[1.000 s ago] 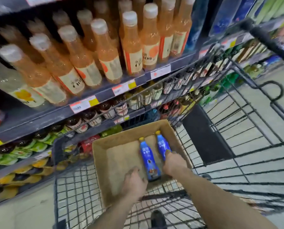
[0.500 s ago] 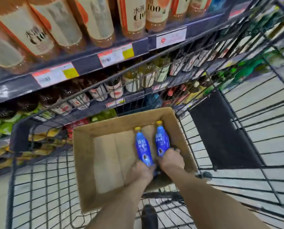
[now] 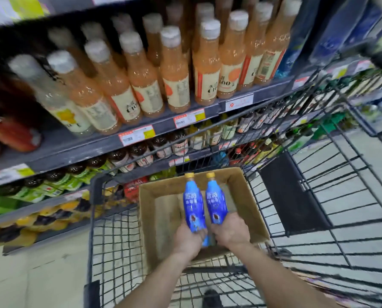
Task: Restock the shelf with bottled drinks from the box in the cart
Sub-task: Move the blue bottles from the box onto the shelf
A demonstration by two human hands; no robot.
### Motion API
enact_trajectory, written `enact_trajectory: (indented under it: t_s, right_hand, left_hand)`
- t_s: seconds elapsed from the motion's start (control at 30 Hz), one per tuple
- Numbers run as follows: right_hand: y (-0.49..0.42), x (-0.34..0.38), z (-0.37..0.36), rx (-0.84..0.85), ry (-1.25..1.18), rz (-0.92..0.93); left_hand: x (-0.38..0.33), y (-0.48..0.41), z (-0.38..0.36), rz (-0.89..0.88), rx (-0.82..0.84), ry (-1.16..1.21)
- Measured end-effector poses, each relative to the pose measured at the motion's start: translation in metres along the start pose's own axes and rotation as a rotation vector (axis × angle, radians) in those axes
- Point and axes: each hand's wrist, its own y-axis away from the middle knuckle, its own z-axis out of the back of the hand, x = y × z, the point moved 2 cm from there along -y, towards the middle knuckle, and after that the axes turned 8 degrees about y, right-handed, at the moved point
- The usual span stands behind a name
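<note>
Two blue bottles with yellow caps are held side by side above the open cardboard box (image 3: 247, 196) in the wire cart (image 3: 118, 241). My left hand (image 3: 189, 240) grips the base of the left blue bottle (image 3: 194, 207). My right hand (image 3: 231, 230) grips the base of the right blue bottle (image 3: 215, 201). Both bottles tilt away from me, caps toward the shelf. The box floor below them looks bare. Shelves of drinks rise just beyond the cart.
The upper shelf (image 3: 141, 138) carries orange juice bottles (image 3: 174, 70) with white caps and price tags along its edge. Lower shelves hold dark-capped bottles (image 3: 138, 152) and green and yellow packs (image 3: 41, 190). The cart's black flap (image 3: 290, 196) hangs at right. Pale tiled floor lies at left.
Both hands closed on the two blue bottles lying in the box and raised them above it. The view tipped down, then back up toward the shelves.
</note>
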Motion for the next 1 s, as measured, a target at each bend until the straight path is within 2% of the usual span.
enact_trajectory:
  t_s: [0.23,0.6,0.9,1.0]
  right_hand:
    - [0.126,0.047,0.053,-0.157,-0.212,0.129]
    - [0.303,0.139,0.088,-0.394,-0.338,0.307]
    - [0.389,0.195,0.085,-0.479,-0.289,0.545]
    - [0.401,0.213,0.087,-0.466,-0.265,0.64]
  left_hand:
    - [-0.041,0.11,0.108,-0.242,-0.085,0.007]
    - [-0.059,0.238,0.28,-0.502,-0.202,0.02]
    - [-0.039,0.295,0.365,-0.584,-0.314,0.164]
    - [-0.033,0.305,0.381,-0.559,-0.372,0.223]
